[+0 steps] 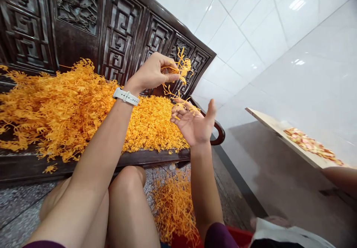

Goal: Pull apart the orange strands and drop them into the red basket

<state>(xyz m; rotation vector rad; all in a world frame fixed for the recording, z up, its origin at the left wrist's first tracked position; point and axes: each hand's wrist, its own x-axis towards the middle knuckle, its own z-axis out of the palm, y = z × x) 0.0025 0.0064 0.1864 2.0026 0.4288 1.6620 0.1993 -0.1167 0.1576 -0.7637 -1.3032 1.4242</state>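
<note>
My left hand (156, 71), with a pale watch (126, 96) on its wrist, is closed in a pinch above the bench. Between its thumb and fingers is an orange plastic sprue (182, 69), a thin branching stem with small leggy pieces on it. One branch hangs down toward my right hand (193, 125). That hand is palm up, fingers loosely bent and thumb stretched out. Orange strands lie at its fingertips; I cannot tell whether they touch. Behind both hands are a tall heap of orange sprues (61, 106) and a lower pile of small loose orange pieces (153, 121).
The piles lie on a dark carved wooden bench (156, 160) with a high back. Bare thin orange stems (175, 203) fill a red container (240, 236) by my knees. At right, a wooden board (267, 129) bears red-and-yellow pieces (312, 145), near another person's arm (340, 179).
</note>
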